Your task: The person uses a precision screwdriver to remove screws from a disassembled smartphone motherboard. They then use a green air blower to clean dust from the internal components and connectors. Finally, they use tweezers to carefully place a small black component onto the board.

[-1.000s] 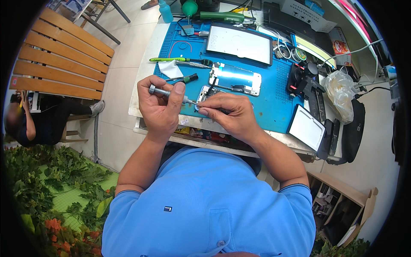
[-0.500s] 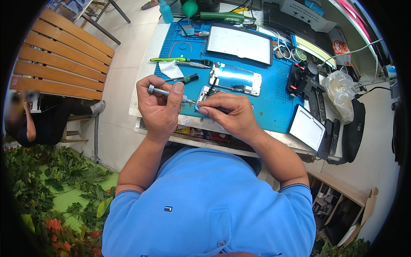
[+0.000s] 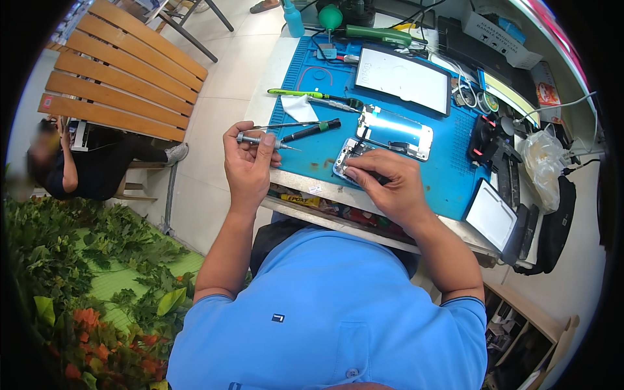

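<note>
My left hand (image 3: 251, 162) is closed round a slim grey screwdriver (image 3: 249, 138), its thin tip pointing right over the mat, apart from the phone. Over the opened phone body (image 3: 344, 156) bends my right hand (image 3: 396, 185), thumb and index finger pressed together at its near edge. Whatever lies between those fingertips is too small to make out, and the hand covers much of the phone body. Just beyond rests a separated phone screen assembly (image 3: 395, 129) with a shiny silver back. A black pen-like tool (image 3: 312, 130) and tweezers (image 3: 286, 125) lie beyond the screwdriver.
The blue work mat (image 3: 312, 156) holds a white cloth (image 3: 299, 108), a green knife-like tool (image 3: 296, 93) and a white-topped tray (image 3: 403, 79). At right are a black clamp-like device (image 3: 487, 140), a white panel (image 3: 491, 214) and a plastic bag (image 3: 545, 159). Another person sits at left.
My right hand has left the screwdriver tip and come down onto the phone body. The screwdriver now stands apart in my left hand. The whole view has shifted.
</note>
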Available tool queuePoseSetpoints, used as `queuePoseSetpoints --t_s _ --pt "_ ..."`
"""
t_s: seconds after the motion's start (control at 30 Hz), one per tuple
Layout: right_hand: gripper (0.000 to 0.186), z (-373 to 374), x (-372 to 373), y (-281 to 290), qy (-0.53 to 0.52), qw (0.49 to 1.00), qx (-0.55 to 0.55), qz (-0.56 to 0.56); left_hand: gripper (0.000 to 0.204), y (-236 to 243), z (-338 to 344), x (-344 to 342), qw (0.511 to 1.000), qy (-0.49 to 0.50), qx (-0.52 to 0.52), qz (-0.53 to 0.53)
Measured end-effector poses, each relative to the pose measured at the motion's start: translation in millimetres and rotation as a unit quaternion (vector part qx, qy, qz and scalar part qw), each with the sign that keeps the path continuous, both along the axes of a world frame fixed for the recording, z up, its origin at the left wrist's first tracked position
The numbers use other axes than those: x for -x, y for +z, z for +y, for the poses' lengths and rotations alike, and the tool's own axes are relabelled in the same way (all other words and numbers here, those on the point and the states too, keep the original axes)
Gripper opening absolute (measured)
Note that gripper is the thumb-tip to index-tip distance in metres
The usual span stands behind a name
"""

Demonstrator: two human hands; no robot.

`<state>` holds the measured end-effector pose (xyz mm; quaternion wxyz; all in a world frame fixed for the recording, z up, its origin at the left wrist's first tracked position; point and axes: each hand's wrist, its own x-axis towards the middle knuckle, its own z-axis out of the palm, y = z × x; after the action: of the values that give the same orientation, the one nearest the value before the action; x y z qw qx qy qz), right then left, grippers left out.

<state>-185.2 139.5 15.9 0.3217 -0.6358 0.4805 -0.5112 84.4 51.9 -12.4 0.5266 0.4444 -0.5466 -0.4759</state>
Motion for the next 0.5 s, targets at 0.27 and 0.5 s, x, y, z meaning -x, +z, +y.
queuePoseSetpoints --t_s 0.27,0.5 --pt "0.013 -0.6 2.5 -0.9 -0.012 1.000 0.020 0.020 0.054 -2.7 1.2 -2.1 1.000 -0.006 0.008 -0.030" --pt "0.013 -1.3 4.2 0.0 -0.014 0.999 0.024 0.030 0.053 -1.4 2.3 -2.4 0.999 -0.005 0.015 -0.046"
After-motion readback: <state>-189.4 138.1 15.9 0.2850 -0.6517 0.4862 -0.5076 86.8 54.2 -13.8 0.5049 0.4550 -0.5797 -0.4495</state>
